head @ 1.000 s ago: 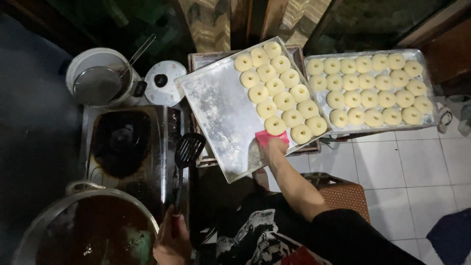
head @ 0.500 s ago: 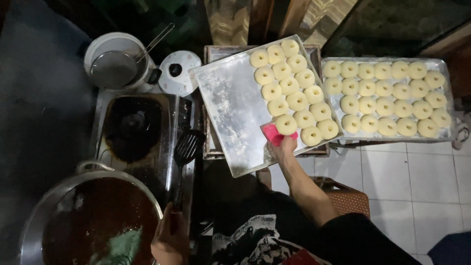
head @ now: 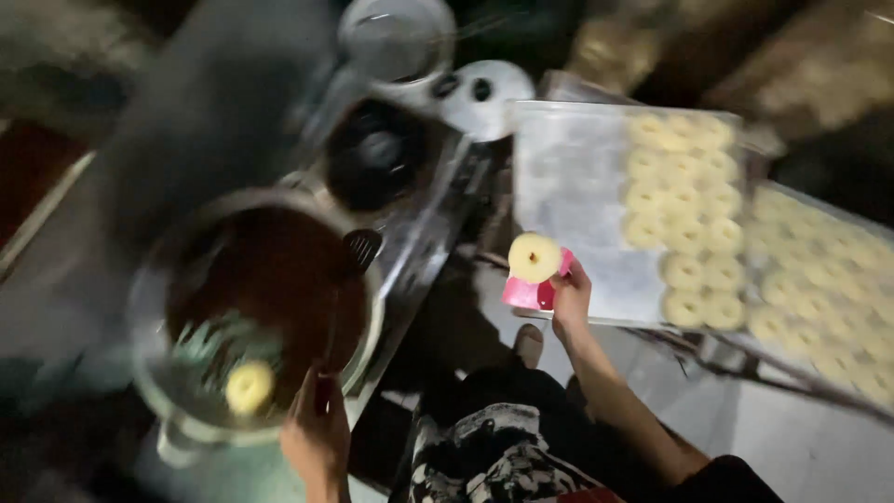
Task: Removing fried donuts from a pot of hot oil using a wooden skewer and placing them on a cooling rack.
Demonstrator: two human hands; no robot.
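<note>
raw dough ring lifted off the tray, spatula waiting in the wok

nearest the camera, left hand (head: 315,430), fingers wrapped tight around the dark handle of a slotted black spatula (head: 360,250), blade up near the far rim of the wide round metal wok of dark oil (head: 358,359), probably kept there to tend what fries. one pale yellow dough ring (head: 249,387) afloat close to the near rim, beside something greenish, too blurred to name.

to the right, right hand (head: 570,296), fingers closed on a small pink flat scraper (head: 531,291) with a pale raw dough ring with a small centre hole (head: 535,257) riding on top, level, likely so the soft ring keeps its shape. held in the air just off the near edge of the floured rectangular metal tray (head: 577,205), between tray and wok; open floor below, a clear gap across to the oil.

farther out, rows of raw dough rings (head: 684,219) packed on the tray's right part, left part bare. second tray of rings (head: 829,289) just beyond, edges close together. black round burner (head: 377,154) behind the wok, then a white round lid (head: 484,98) and a round metal pot (head: 396,37), crowding the far side.
</note>
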